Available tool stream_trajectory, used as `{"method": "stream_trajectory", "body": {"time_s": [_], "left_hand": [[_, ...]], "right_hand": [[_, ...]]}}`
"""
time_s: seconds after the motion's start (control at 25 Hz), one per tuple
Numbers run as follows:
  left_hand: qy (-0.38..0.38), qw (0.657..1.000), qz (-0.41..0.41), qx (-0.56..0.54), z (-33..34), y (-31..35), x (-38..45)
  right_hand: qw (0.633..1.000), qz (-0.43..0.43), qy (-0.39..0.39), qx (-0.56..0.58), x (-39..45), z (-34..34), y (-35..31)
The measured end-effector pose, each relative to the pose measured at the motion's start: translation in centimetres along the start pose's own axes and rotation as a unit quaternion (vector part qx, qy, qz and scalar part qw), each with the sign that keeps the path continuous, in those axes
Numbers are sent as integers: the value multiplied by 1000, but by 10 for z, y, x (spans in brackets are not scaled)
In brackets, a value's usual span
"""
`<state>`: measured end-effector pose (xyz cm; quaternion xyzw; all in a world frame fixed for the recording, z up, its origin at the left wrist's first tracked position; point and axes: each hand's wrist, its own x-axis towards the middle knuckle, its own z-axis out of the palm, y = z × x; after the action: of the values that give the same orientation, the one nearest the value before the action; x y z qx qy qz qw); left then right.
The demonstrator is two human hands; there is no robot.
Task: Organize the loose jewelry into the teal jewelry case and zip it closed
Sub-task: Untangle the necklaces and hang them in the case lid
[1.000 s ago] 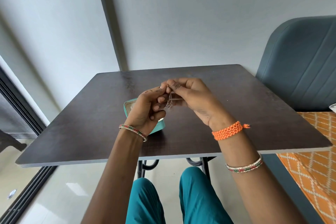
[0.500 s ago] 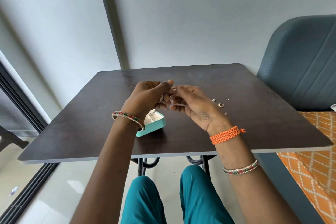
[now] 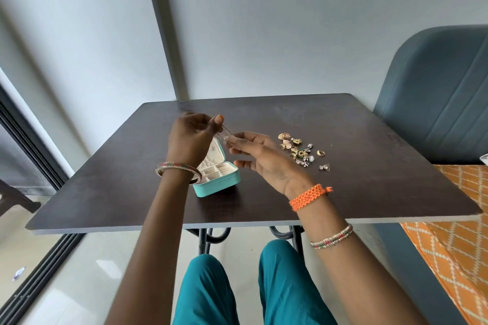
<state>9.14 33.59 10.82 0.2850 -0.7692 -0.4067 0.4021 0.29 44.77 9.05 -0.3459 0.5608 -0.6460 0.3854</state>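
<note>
The teal jewelry case (image 3: 217, 185) lies open on the dark table (image 3: 369, 179), its cream compartments showing and its lid raised behind my left wrist. Above the case my left hand (image 3: 191, 137) pinches one end of a small silver chain piece (image 3: 226, 134) between thumb and fingers. The other end of the chain touches the fingertips of my right hand (image 3: 260, 158), whose fingers are mostly straight, palm up. A pile of loose jewelry (image 3: 301, 150), gold and silver earrings and a ring, lies on the table to the right of my right hand.
A blue-grey upholstered chair (image 3: 435, 97) stands at the table's right side, with an orange patterned cloth (image 3: 454, 219) below it. A grey wall rises behind the table. My knees in teal trousers sit under the near edge.
My hands have moved apart and lowered toward the case. The right hand has opened its fingers, the left keeps the chain. The case and the loose pile are now uncovered.
</note>
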Motion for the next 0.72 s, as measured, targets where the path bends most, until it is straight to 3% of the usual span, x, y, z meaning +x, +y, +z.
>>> {"method": "stream_trajectory", "body": {"time_s": [0.12, 0.32, 0.44, 0.6, 0.72], "left_hand": [[-30, 997, -42, -56, 2, -10, 8], [101, 990, 5, -94, 24, -18, 3], [51, 995, 33, -76, 28, -17, 6], [-39, 997, 61, 7, 15, -11, 25], [-106, 989, 79, 68, 12, -5, 33]], "right_hand": [[1000, -15, 24, 8, 2, -3, 8], [984, -28, 85, 155, 10, 16, 26], [969, -36, 120, 211, 10, 14, 28], [988, -30, 101, 109, 14, -7, 18], [991, -79, 100, -28, 25, -20, -2]]}}
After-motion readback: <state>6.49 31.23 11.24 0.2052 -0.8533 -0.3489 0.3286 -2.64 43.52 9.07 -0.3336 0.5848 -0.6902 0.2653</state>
